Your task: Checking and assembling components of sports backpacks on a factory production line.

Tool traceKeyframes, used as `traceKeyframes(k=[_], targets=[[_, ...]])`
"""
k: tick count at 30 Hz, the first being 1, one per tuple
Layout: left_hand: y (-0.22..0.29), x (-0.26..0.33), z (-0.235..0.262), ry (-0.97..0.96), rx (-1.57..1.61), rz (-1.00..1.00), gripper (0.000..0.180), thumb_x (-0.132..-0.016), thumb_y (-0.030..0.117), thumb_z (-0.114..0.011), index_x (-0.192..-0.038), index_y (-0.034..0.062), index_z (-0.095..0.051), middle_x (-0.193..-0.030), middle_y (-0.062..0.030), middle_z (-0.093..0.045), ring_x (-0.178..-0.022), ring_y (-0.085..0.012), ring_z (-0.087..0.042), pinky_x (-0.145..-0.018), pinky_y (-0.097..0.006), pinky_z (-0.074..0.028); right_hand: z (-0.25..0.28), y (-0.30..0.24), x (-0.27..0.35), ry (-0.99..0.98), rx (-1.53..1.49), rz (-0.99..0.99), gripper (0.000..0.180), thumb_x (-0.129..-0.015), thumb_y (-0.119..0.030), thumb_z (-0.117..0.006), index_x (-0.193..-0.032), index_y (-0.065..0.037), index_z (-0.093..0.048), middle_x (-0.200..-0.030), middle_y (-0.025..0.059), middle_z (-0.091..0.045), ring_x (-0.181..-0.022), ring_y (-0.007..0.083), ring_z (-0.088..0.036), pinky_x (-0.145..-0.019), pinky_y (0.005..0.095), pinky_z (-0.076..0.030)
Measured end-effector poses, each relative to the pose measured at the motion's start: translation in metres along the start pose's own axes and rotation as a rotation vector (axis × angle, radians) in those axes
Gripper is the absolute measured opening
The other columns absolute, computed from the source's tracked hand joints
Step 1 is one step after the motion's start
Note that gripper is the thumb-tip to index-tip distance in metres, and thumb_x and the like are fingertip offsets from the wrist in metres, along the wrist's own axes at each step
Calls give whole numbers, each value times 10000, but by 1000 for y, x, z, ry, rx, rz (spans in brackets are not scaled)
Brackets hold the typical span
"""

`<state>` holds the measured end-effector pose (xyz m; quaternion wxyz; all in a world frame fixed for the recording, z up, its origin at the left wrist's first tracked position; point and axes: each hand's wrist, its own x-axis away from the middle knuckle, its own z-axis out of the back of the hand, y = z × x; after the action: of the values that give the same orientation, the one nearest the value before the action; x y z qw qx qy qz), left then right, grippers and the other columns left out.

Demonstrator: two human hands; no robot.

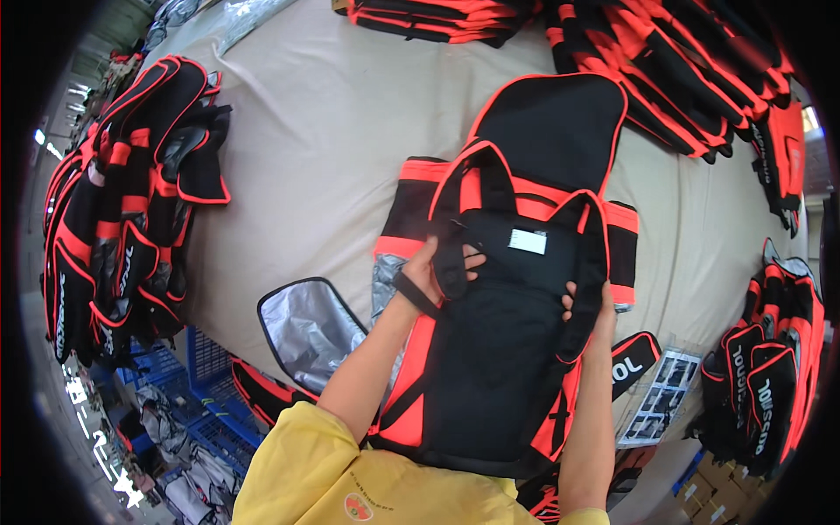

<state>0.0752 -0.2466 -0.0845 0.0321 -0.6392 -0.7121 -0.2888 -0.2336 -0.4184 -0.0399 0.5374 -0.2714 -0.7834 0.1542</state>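
A black backpack (499,350) with orange-red trim lies on the cloth-covered table in front of me, its back panel and shoulder straps facing up. Its black top flap (551,127) is folded out toward the far side. A small white label (528,241) sits on the upper back panel. My left hand (423,269) is closed around the left shoulder strap (450,227), fingertips showing on its inner side. Around the right shoulder strap (595,249) my right hand (604,313) is closed too, partly hidden by the strap. A silver-lined flap (311,328) spreads out at the left.
Similar bags are piled at the left (122,210), at the far right (665,70) and at the right edge (761,376). A printed sheet with pictures (661,398) lies right of the backpack. Blue plastic crates (214,385) stand below the table's left edge.
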Motion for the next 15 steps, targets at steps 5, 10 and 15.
traceKeyframes(k=[5,10,15], targets=[[-5,6,1,32,10,-30,709,-1096,560,-458,-1337,-87,-619,-1308,-235,-696,-1300,-446,-636,-1047,-501,-553,-1,-1,-2,17,57,6,628,-1055,-592,-549,-1404,-69,-568,-1161,156,-755,-810,255,-747,-589,350,-598],[-12,-5,6,54,42,53,763,-1093,585,-436,-1314,-122,-616,-1274,-256,-711,-1240,-421,-676,-1048,-484,-553,18,-2,-1,-47,-40,9,589,-1068,-559,-548,-1396,-70,-562,-1172,177,-757,-831,285,-756,-603,370,-595],[2,2,27,-12,20,0,779,-1095,587,-428,-1327,-138,-592,-1251,-255,-718,-1212,-403,-696,-1023,-490,-573,5,6,-13,-117,2,-42,636,-1056,-569,-564,-1398,-33,-568,-1230,212,-735,-904,312,-755,-652,387,-594]])
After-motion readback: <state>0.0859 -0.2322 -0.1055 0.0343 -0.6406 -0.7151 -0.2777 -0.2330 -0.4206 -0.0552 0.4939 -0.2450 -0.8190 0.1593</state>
